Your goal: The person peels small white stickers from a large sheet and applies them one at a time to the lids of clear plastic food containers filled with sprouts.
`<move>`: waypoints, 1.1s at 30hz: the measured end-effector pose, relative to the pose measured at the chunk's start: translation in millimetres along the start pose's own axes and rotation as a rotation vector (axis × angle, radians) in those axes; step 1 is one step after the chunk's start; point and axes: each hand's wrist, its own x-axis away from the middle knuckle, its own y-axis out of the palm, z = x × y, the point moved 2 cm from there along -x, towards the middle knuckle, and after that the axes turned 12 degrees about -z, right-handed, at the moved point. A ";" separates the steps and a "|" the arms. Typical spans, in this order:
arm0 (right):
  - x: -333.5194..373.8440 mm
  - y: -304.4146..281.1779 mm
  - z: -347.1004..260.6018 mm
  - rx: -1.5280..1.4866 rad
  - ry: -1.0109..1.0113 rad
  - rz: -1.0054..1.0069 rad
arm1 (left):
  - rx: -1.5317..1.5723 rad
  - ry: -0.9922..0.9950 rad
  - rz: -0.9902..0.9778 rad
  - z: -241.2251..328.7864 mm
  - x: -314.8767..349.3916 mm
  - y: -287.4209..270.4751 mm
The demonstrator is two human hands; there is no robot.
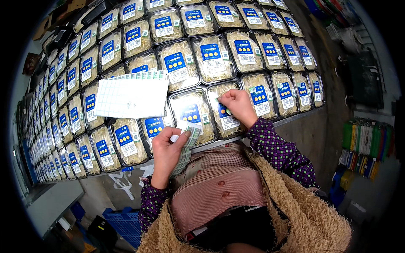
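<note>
My left hand (167, 152) is closed on a sheet of small green stickers (193, 135), thumb on top, and the sheet hangs down in front of my apron. With fingers pinched, my right hand (238, 106) is over a front-row tray of bean sprouts (230, 130). A bit of green shows at its fingertips, apparently a sticker. That tray has a clear film top and a blue and white label, partly hidden by the hand. Left of it, another sprout tray (204, 137) carries a small green sticker beside its label. White sticker sheets (130, 98) lie across trays farther left.
Rows of packed sprout trays (175, 63) cover the table up to its front edge. A blue plastic pallet (122, 225) stands low at the left. On the right are upright coloured folders or sheets (362, 139). Black trays (96, 12) sit at the far left.
</note>
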 end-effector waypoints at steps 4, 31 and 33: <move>7.3 5.5 -25.4 0.636 -0.100 0.153 | 0.043 0.007 -0.024 -3.1 -0.6 -18.3; 36.7 138.4 -137.2 0.112 -0.371 -0.526 | 0.250 -0.061 0.025 -22.8 29.2 -93.6; 36.1 142.5 -135.2 0.108 -0.355 -0.527 | 0.232 -0.066 -0.004 -27.5 32.4 -97.8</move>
